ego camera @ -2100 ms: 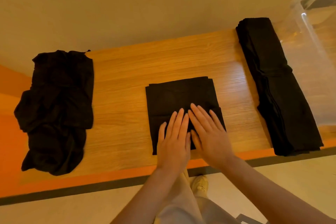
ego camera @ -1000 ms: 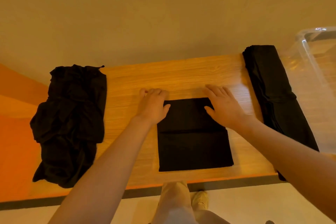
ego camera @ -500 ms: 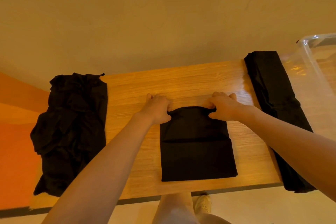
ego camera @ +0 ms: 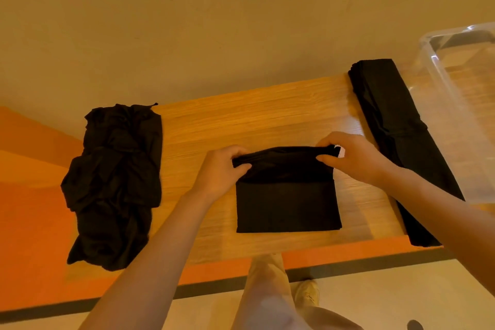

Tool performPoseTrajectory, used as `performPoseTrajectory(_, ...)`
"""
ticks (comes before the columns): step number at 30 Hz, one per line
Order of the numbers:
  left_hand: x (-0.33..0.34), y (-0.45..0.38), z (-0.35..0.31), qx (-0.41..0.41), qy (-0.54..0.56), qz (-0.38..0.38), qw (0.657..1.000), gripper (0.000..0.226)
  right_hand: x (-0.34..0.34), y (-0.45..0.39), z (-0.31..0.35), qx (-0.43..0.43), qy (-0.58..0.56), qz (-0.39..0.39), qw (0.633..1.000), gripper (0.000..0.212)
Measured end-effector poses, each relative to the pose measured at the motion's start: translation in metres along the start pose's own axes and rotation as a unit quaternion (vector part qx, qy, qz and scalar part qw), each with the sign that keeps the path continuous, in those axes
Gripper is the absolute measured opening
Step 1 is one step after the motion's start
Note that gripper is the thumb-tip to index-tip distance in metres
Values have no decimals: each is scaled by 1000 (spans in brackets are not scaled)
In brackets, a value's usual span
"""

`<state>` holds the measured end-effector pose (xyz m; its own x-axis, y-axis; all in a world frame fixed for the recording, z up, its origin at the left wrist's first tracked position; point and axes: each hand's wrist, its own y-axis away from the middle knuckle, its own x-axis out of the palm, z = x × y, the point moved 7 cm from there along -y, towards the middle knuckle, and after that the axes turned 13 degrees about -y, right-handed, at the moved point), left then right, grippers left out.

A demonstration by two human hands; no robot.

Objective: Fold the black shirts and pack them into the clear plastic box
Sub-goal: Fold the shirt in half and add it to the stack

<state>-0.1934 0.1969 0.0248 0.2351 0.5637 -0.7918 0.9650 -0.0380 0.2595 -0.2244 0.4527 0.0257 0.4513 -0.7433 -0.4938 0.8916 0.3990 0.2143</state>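
At the wooden table (ego camera: pixel 267 112), we were midway through a fold. On the left lay a rumpled heap of black shirts (ego camera: pixel 115 182), still unfolded by the look of it. At the centre sat the shirt (ego camera: pixel 288 203) we were working on, already a compact rectangle near the table's front edge. Our left hand (ego camera: pixel 219 171) pinched its far left corner, thumb curled over the cloth, and our right hand (ego camera: pixel 353 158) pinched the far right corner the same way, so that the far edge stood lifted off the wood while the near half lay flat.

We judged the step in hand to be one more fold: the raised edge wanted bringing toward us and laying square on the near edge, both corners kept level so the layers would not slip.

To the right, a long stack of folded shirts (ego camera: pixel 396 131) lay between the centre shirt and the clear box (ego camera: pixel 455 83) at the table's far right corner. The box looked empty, though only part of it showed. That stack stood in the path to the box; any shirt bound there would probably have to be carried over it.
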Motion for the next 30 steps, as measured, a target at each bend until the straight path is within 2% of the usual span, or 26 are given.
performPoseTrajectory(2,1,23,-1,20,-19,-34,999,19,6,22,7,-62,54,-4,997,21)
performPoseTrajectory(6,15,64,3,129,-120,-111,978,21,29,67,14,-186,180,-24,966,17)
performPoseTrajectory(9,31,83,12,146,-152,-122,970,26,52,89,3,-222,239,-16,945,18)
performPoseTrajectory(13,47,92,25,152,-162,-123,967,24,72,104,-18,-224,245,-12,943,7)
performPoseTrajectory(16,52,96,29,159,-176,-128,963,15,77,105,-24,-213,244,-5,946,24)
performPoseTrajectory(19,53,101,28,173,-206,-131,954,11,74,104,-20,-209,236,-8,949,23)
performPoseTrajectory(23,48,104,9,192,-195,-184,944,17,66,95,-4,-211,202,-90,952,26)
performPoseTrajectory(25,53,91,-9,179,-180,-198,947,24,77,77,3,-166,201,-124,958,36)
performPoseTrajectory(28,85,61,-24,117,-187,-115,969,47,117,54,-5,-70,212,-84,971,55)
performPoseTrajectory(30,110,57,-14,105,-238,-67,963,53,138,54,-20,-30,243,-44,969,61)
